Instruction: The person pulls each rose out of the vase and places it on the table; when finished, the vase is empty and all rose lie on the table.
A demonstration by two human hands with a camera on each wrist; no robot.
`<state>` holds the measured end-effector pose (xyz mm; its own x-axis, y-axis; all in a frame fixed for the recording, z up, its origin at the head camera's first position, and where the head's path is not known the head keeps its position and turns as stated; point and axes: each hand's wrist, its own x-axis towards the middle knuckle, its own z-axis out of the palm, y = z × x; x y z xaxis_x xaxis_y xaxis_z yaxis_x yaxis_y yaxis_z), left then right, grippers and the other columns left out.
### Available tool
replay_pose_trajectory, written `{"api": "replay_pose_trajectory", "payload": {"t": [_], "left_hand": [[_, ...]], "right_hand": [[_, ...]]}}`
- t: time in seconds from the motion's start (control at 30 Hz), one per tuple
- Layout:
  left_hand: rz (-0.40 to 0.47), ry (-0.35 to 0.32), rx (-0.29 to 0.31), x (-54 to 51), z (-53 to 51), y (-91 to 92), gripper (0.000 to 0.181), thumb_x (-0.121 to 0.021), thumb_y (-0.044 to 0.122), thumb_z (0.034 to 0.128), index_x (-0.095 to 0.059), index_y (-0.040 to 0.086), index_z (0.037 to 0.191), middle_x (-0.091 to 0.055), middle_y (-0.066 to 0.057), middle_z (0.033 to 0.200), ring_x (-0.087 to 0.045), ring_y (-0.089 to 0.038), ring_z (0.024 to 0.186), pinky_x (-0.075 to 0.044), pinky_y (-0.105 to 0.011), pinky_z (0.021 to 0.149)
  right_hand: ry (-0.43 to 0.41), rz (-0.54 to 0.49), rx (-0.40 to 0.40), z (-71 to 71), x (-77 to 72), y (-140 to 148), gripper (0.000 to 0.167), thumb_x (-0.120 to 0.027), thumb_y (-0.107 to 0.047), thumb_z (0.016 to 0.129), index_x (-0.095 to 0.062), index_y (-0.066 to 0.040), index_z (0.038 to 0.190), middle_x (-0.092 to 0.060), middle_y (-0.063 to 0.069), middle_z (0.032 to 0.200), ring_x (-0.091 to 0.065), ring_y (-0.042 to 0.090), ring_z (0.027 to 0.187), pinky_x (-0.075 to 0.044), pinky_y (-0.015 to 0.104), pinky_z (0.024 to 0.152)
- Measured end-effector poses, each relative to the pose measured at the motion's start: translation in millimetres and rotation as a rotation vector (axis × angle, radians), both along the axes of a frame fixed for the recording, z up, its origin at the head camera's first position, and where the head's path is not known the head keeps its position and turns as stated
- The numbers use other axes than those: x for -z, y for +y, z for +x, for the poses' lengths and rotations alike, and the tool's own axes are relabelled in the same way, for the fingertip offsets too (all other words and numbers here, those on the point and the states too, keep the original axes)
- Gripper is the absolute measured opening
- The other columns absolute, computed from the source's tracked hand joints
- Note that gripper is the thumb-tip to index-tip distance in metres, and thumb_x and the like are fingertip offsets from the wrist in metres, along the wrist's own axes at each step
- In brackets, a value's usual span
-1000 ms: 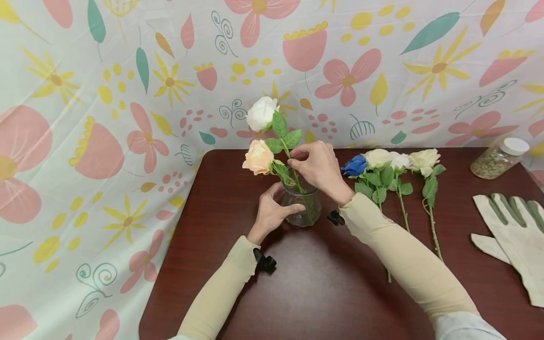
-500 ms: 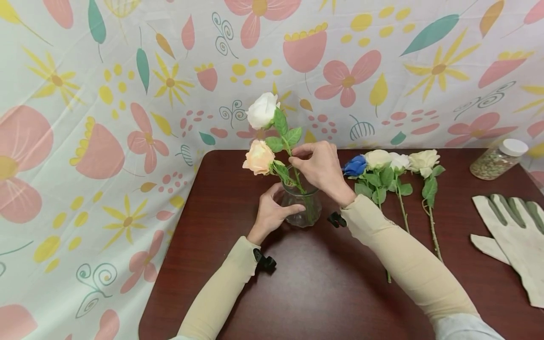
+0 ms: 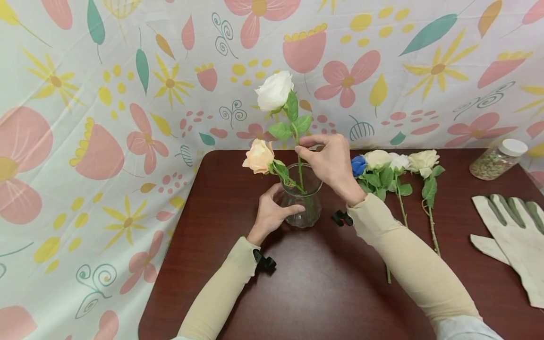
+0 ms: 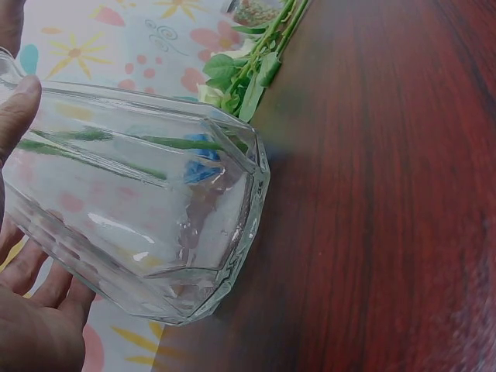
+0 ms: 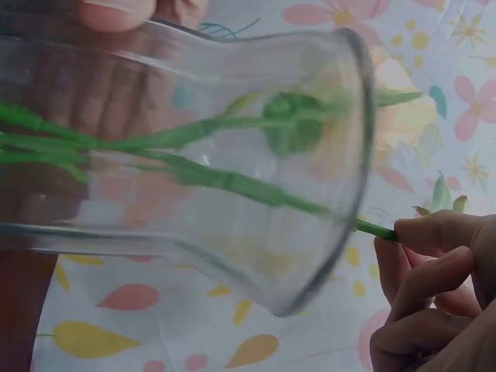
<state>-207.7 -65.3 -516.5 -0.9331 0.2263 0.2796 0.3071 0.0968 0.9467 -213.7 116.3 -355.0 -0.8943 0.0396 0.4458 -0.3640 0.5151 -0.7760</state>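
Observation:
A clear glass vase [image 3: 302,215] stands on the table, and my left hand [image 3: 272,211] grips it from the left side, thumb across the front. In the left wrist view the fingers curl round the faceted glass [image 4: 155,225]. My right hand [image 3: 331,163] pinches the green stem of a white rose [image 3: 275,90] between thumb and fingertips, above the rim. The lower stem [image 5: 232,182] runs inside the vase, as the right wrist view shows. A peach rose [image 3: 259,157] leans out over the rim to the left, its stem crossing the white rose's stem.
Right of the vase lie a blue rose [image 3: 358,165] and several white and cream roses [image 3: 422,163]. A white-capped jar [image 3: 495,160] lies tilted at the back right. A work glove [image 3: 514,245] rests near the right edge of the dark wooden table [image 3: 310,293]. Patterned cloth hangs behind.
My right hand has moved up and to the right, lifting the white rose and drawing it more upright. The left hand and the vase have stayed put, as has the peach rose.

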Motion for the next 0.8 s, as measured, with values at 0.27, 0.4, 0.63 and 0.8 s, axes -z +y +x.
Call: {"api": "replay_pose_trajectory", "payload": {"t": [0.27,0.4,0.63,0.8], "left_hand": [[-0.008,0.003,0.006,0.7,-0.1,-0.4,0.064,-0.100,0.016,0.0783,-0.073,0.015,0.136,-0.076,-0.014,0.136,-0.069,-0.031,0.135,-0.055,-0.051,0.118],[-0.008,0.005,0.009,0.8,-0.4,-0.8,0.063,-0.100,0.017,0.0786,-0.073,0.013,0.135,-0.076,-0.016,0.137,-0.069,-0.032,0.136,-0.055,-0.052,0.118],[-0.025,0.011,-0.007,0.6,-0.1,-0.8,0.062,-0.100,0.014,0.0772,-0.074,0.014,0.133,-0.078,-0.011,0.132,-0.071,-0.029,0.132,-0.058,-0.048,0.113],[-0.024,0.005,-0.013,0.2,0.5,-0.5,0.061,-0.100,0.015,0.0774,-0.074,0.015,0.133,-0.078,-0.012,0.132,-0.071,-0.031,0.131,-0.058,-0.050,0.112]], "right_hand": [[0.061,-0.099,0.029,1.6,-11.7,6,0.017,-0.083,-0.012,0.096,-0.087,-0.002,0.108,-0.084,0.020,0.103,-0.058,-0.009,0.057,-0.044,0.016,0.052],[0.069,-0.157,0.053,3.2,-18.6,9,0.015,-0.083,-0.013,0.095,-0.087,-0.003,0.107,-0.084,0.020,0.102,-0.057,-0.004,0.054,-0.040,0.018,0.051],[0.096,-0.270,0.071,8.3,-30.6,13,0.015,-0.085,-0.014,0.094,-0.088,-0.004,0.104,-0.085,0.009,0.099,-0.067,-0.001,0.068,-0.048,0.019,0.063],[0.130,-0.340,0.056,12.4,-37.6,18,0.015,-0.085,-0.014,0.093,-0.088,-0.003,0.104,-0.076,-0.024,0.083,-0.055,0.003,0.049,-0.038,0.020,0.051]]}}
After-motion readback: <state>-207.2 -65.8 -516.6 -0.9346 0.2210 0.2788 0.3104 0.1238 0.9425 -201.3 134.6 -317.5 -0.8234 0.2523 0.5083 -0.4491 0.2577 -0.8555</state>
